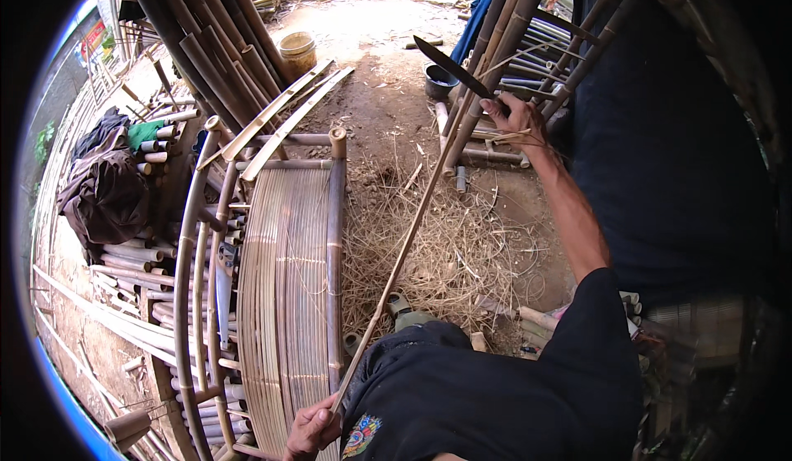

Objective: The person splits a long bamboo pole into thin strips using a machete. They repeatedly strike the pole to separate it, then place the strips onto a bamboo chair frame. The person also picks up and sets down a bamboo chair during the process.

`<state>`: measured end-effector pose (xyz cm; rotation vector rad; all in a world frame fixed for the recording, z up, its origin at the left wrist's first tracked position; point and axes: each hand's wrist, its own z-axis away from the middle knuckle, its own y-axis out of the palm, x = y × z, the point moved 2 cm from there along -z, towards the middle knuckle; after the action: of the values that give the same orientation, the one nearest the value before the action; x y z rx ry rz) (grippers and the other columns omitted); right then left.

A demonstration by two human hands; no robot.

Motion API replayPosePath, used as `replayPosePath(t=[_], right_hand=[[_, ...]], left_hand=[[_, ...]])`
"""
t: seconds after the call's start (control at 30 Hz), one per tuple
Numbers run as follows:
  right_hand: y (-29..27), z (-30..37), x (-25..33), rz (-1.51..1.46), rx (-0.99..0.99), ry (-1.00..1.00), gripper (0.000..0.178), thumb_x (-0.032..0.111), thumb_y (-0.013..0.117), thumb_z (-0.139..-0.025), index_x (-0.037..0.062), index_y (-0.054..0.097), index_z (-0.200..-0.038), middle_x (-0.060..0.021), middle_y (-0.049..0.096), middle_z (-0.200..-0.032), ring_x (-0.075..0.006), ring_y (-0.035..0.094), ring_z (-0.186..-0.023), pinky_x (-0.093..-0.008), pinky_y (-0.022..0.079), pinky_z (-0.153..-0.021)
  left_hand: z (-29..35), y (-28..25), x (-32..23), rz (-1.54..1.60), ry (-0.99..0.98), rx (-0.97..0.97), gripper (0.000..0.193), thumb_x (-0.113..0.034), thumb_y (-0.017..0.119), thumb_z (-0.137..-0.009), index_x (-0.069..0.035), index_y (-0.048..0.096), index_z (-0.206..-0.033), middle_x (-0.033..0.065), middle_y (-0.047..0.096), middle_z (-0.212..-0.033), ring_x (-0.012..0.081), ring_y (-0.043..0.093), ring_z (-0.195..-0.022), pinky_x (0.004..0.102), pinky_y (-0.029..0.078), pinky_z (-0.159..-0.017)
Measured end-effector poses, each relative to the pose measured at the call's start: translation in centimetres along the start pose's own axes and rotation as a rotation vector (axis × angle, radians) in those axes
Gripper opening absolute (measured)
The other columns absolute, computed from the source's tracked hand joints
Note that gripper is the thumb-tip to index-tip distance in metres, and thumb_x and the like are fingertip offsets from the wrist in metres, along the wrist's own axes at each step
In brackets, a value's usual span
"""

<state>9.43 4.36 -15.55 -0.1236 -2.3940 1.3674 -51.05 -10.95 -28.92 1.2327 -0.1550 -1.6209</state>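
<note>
My right hand (pixel 517 118), arm stretched out ahead, is closed round the handle of a long dark-bladed knife (pixel 450 66). Its blade points away and up to the left. Low in the picture, my left hand (pixel 311 429) grips the near end of a long thin bamboo strip (pixel 406 248). That strip slants up across the middle toward the knife, passing close by the blade near my right hand. Whether blade and strip touch I cannot tell. Left of the strip lies a slatted bamboo panel (pixel 287 283) in a pole frame.
Curly shavings (pixel 445 242) cover the ground ahead. Split bamboo pieces (pixel 297 122) rest across the frame's far end. A handsaw (pixel 223 296) hangs on the left poles, beside stacked bamboo and dark cloth (pixel 107 189). Farther off are a yellowish bucket (pixel 298 52) and a black bucket (pixel 440 81).
</note>
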Motion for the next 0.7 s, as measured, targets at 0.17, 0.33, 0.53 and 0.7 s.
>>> replayPosePath(t=[0.17, 0.33, 0.53, 0.7], right_hand=[[2.5, 2.2, 3.1, 0.014, -0.034, -0.6, 0.057, 0.061, 0.048, -0.09, 0.0072, 0.062, -0.077, -0.0111, 0.061, -0.067, -0.0271, 0.062, -0.061, -0.0389, 0.045, -0.054], [-1.5, -1.7, -7.4, -0.269, -0.258, 0.3, 0.064, 0.064, 0.046, -0.09, 0.0042, 0.056, -0.068, -0.0093, 0.057, -0.06, -0.0241, 0.059, -0.059, -0.0394, 0.045, -0.056], [7.6, 5.7, 2.3, -0.284, 0.064, 0.068, 0.063, 0.065, 0.039, -0.092, 0.0103, 0.059, -0.068, -0.004, 0.06, -0.061, -0.0148, 0.055, -0.05, -0.0361, 0.046, -0.046], [8.9, 14.1, 15.8, -0.286, -0.124, -0.655, 0.064, 0.067, 0.03, -0.092, 0.0105, 0.051, -0.07, 0.0005, 0.046, -0.048, -0.0085, 0.04, -0.034, -0.0282, 0.038, -0.026]], left_hand=[[0.7, 0.1, -1.1, 0.004, 0.034, -0.021, 0.058, -0.032, 0.054, -0.097, 0.007, 0.039, -0.137, -0.0041, 0.031, -0.051, 0.0056, 0.027, -0.039, 0.0244, 0.02, -0.038], [0.8, -1.9, 0.2, 0.033, -0.044, 0.061, 0.051, -0.03, 0.054, -0.097, 0.003, 0.046, -0.134, -0.003, 0.034, -0.052, 0.0062, 0.029, -0.038, 0.0231, 0.024, -0.037], [-9.4, 2.4, -4.6, -0.239, 0.134, -0.099, 0.04, -0.026, 0.046, -0.101, 0.004, 0.052, -0.126, 0.002, 0.048, -0.059, 0.0087, 0.044, -0.04, 0.0217, 0.037, -0.039], [-15.0, 7.0, -8.8, -0.327, 0.283, -0.224, 0.039, -0.029, 0.049, -0.1, 0.0, 0.056, -0.125, -0.0035, 0.047, -0.058, 0.0033, 0.04, -0.042, 0.0192, 0.031, -0.039]])
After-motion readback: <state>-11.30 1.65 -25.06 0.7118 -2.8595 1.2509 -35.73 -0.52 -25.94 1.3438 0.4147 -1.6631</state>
